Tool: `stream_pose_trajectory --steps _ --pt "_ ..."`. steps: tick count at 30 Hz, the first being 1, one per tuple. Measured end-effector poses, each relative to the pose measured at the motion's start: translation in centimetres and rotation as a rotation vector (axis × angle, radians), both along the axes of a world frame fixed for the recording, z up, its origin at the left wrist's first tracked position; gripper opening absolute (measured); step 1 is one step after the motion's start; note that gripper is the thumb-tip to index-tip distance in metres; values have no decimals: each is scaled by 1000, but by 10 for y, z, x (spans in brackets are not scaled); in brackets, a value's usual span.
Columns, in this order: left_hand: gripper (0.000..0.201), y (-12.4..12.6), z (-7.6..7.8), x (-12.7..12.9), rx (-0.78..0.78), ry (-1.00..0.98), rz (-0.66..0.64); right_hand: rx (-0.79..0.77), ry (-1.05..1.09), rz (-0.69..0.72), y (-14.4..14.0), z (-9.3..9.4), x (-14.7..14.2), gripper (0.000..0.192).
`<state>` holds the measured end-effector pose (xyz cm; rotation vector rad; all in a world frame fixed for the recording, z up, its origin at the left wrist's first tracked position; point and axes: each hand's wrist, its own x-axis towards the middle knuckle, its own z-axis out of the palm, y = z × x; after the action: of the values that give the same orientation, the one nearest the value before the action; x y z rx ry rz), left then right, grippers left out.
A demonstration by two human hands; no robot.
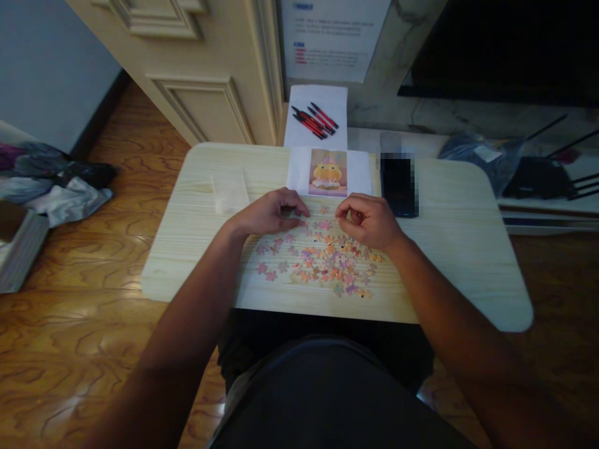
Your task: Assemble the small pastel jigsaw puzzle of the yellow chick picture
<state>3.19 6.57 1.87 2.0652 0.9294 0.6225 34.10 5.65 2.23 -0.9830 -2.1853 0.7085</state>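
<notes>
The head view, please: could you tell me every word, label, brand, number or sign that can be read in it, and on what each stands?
No text is legible.
Wall sheet: blue headings with dark and red print, too blurred to read.
Red-and-black pens: any lettering is too small to read.
Printed picture and puzzle pieces: no readable words.

Red-and-black pens (316,120) lie on a white sheet (322,95) below a printed notice (332,40). A dark, partly pixelated phone (397,184) rests to their right. A cream panelled surface (219,53) stands left of the pens.
</notes>
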Motion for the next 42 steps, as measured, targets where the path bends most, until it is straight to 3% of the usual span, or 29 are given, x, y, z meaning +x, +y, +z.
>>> stream_pose_trajectory --steps 5,13,24,31,42 --pt "16 0 -1 6 14 -20 23 -8 -11 -6 1 0 1 3" --pt "11 0 6 5 -17 -20 -94 14 6 2 0 -1 0 5" --pt "9 -3 10 7 -46 2 -85 13 4 1 0 1 -1 6" --pt "11 -1 10 5 -79 -39 -49 1 -16 -7 -1 1 0 6" --pt "19 -3 3 5 -325 -229 104 -3 -6 -3 -1 1 1 5"
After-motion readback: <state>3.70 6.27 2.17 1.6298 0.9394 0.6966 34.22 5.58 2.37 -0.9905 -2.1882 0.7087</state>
